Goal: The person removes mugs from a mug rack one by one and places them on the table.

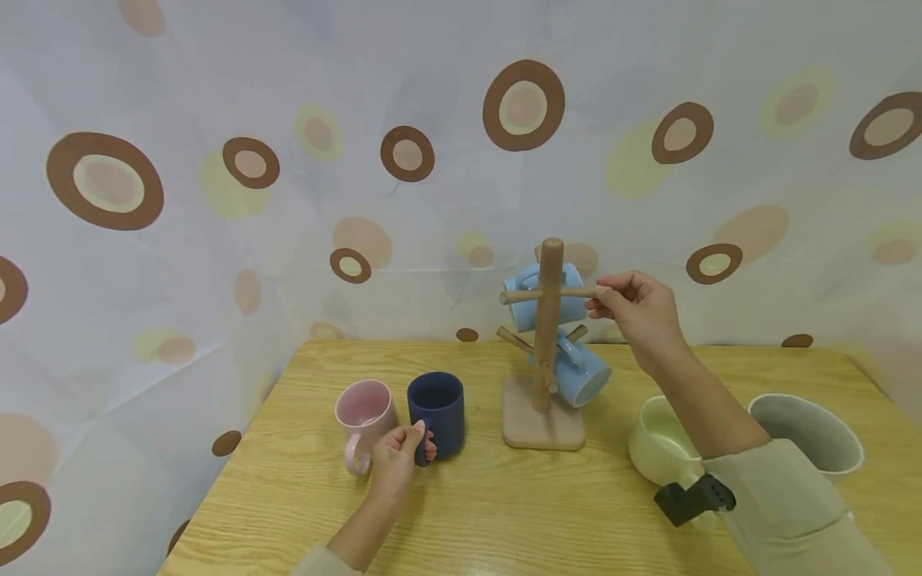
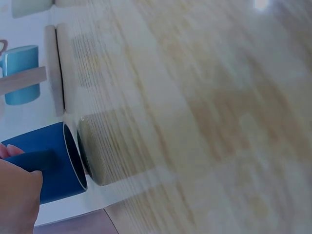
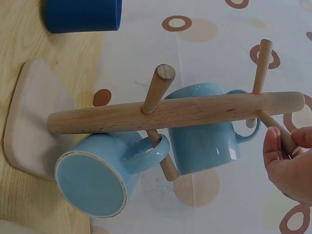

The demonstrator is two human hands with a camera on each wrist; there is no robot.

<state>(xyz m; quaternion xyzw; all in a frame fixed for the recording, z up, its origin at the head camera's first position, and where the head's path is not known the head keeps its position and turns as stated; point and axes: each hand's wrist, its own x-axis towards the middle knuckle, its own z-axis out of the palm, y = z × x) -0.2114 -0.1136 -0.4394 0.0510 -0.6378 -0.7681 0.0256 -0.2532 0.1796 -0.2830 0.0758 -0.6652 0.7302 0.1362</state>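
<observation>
My left hand (image 1: 394,462) grips the handle of a dark blue mug (image 1: 445,416), which stands upright by the table's left side in the head view. My right hand (image 1: 641,312) pinches the end of an upper right peg (image 1: 579,293) on a wooden mug tree (image 1: 549,336). Two light blue mugs hang on the tree. The upper light blue mug (image 3: 204,141) hangs behind the post, and the lower light blue mug (image 3: 92,175) hangs tilted by its handle from a lower peg, its base facing the right wrist camera.
A pink mug (image 1: 366,416) stands just left of the blue one. At the right, partly behind my right forearm, are a pale yellow-green mug (image 1: 651,444) and a grey-white cup (image 1: 814,436). A patterned cloth (image 1: 446,208) hangs behind the wooden table (image 1: 490,512).
</observation>
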